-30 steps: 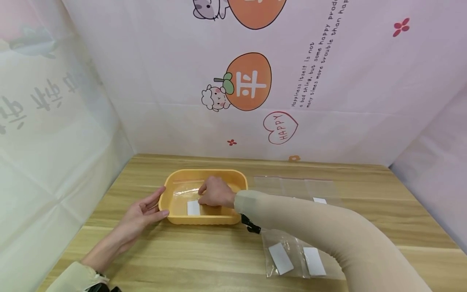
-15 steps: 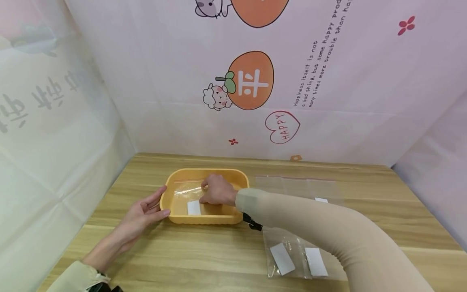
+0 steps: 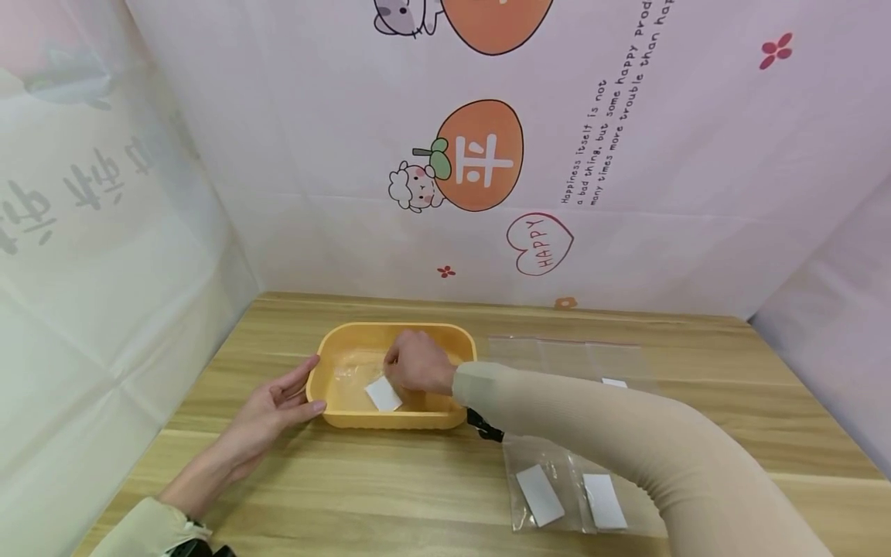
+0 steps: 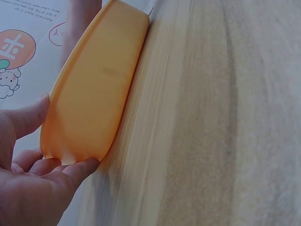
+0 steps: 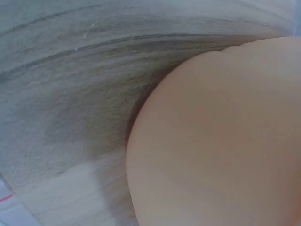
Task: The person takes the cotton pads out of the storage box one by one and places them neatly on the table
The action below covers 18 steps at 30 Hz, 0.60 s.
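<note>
A yellow-orange plastic tub [image 3: 397,419] stands on the wooden table. My left hand [image 3: 271,406] holds it by its left end; in the left wrist view the thumb is at the rim and the fingers [image 4: 87,168] lie against the outer end wall. Inside the tub is a clear zip bag [image 3: 351,379] with a white card [image 3: 384,394] in it. My right hand [image 3: 420,362] reaches into the tub with fingers curled and pinches the bag's right side. Its fingertips are mostly hidden. In the right wrist view only the tub's outer wall [image 5: 216,136] and the table show.
Right of the tub, several more clear zip bags [image 3: 557,356] lie on the table [image 3: 390,495]. White cards [image 3: 540,495] show in some of them. My right sleeve [image 3: 592,425] covers part of these bags. A printed cloth [image 3: 334,232] rises behind the table.
The bag and its white card have turned and shifted slightly right in the tub, along with my right hand's fingers. My left hand has stayed on the tub.
</note>
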Motion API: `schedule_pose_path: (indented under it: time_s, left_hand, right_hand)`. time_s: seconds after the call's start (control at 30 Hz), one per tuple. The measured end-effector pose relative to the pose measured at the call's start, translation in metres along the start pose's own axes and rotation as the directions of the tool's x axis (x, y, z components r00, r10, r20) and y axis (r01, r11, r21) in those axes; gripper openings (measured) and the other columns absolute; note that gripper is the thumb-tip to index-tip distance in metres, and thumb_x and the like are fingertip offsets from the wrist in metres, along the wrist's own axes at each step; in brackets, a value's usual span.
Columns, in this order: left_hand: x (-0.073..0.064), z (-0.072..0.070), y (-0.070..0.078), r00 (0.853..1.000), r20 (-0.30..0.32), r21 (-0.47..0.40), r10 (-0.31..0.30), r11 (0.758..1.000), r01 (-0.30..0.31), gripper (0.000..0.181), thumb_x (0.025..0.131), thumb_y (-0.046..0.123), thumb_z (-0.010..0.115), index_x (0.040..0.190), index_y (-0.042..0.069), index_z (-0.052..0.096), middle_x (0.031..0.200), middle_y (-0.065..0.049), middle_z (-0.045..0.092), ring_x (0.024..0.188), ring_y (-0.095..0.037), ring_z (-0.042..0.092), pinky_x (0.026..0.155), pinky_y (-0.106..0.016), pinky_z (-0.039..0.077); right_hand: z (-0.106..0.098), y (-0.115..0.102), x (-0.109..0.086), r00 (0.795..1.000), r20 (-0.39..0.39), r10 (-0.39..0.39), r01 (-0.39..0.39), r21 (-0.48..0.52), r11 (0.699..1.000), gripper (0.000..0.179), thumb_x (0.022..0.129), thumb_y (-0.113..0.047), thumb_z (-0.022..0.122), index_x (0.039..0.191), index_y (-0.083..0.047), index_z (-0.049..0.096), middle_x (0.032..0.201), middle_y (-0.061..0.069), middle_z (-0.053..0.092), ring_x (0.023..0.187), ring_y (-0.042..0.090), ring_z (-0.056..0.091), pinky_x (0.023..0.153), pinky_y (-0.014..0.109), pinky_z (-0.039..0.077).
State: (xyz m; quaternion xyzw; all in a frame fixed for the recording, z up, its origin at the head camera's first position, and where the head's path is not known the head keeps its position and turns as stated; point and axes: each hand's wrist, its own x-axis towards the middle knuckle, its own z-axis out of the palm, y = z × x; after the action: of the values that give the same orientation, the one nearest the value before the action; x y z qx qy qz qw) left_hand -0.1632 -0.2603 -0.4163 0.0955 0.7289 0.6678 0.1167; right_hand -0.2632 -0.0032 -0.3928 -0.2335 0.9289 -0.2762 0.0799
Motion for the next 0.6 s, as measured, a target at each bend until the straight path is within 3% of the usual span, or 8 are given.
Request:
schedule_pose_path:
  time_s: [0.13, 0.2, 0.37, 0.47, 0.6]
  left_hand:
    - [0.001, 0.001, 0.0, 1.0, -0.006, -0.011, 0.0, 1.0, 0.0, 0.086, 0.103, 0.011, 0.07, 0.167, 0.001, 0.015, 0.173, -0.022, 0.009, 0.153, -0.043, 0.021, 0.104, -0.016, 0.042]
    - [0.001, 0.001, 0.0, 1.0, -0.01, -0.015, -0.002, 1.0, 0.002, 0.086, 0.102, 0.01, 0.07, 0.167, 0.001, 0.015, 0.172, -0.023, 0.009, 0.153, -0.043, 0.022, 0.104, -0.016, 0.043]
    - [0.001, 0.002, 0.002, 1.0, -0.003, -0.011, -0.015, 1.0, 0.015, 0.086, 0.103, 0.012, 0.07, 0.168, 0.001, 0.014, 0.172, -0.024, 0.009, 0.153, -0.044, 0.022, 0.103, -0.016, 0.044]
    - [0.001, 0.002, 0.001, 1.0, 0.001, -0.009, -0.016, 1.0, 0.016, 0.086, 0.103, 0.012, 0.07, 0.168, 0.002, 0.014, 0.172, -0.024, 0.008, 0.153, -0.044, 0.022, 0.103, -0.016, 0.045]
    - [0.001, 0.001, 0.0, 1.0, -0.001, -0.011, -0.012, 1.0, 0.012, 0.085, 0.103, 0.011, 0.069, 0.168, 0.002, 0.014, 0.172, -0.024, 0.008, 0.153, -0.045, 0.022, 0.103, -0.016, 0.045]
  right_hand:
    - [-0.004, 0.001, -0.001, 0.999, -0.03, -0.026, 0.028, 0.078, 0.997, 0.016, 0.097, -0.006, 0.071, 0.106, -0.006, 0.084, 0.1, 0.004, 0.079, 0.083, 0.011, 0.067, 0.07, 0.022, 0.056]
    - [-0.007, 0.002, -0.001, 1.0, -0.003, -0.019, 0.02, 0.186, 0.982, 0.018, 0.096, -0.002, 0.072, 0.111, -0.001, 0.081, 0.095, 0.007, 0.077, 0.076, 0.013, 0.066, 0.065, 0.024, 0.057]
    - [-0.013, 0.003, -0.002, 0.983, 0.186, -0.009, -0.079, 0.463, 0.883, 0.043, 0.098, 0.007, 0.062, 0.141, 0.003, 0.064, 0.08, 0.012, 0.074, 0.058, 0.02, 0.064, 0.056, 0.03, 0.059]
    - [-0.016, 0.003, -0.001, 0.956, 0.292, -0.044, -0.113, 0.499, 0.859, 0.054, 0.101, 0.002, 0.06, 0.154, 0.0, 0.051, 0.079, 0.012, 0.073, 0.057, 0.02, 0.062, 0.054, 0.029, 0.057]
    - [-0.017, 0.003, -0.001, 0.933, 0.351, -0.081, -0.109, 0.489, 0.866, 0.061, 0.098, -0.001, 0.068, 0.156, 0.002, 0.048, 0.078, 0.012, 0.07, 0.057, 0.02, 0.059, 0.052, 0.027, 0.053]
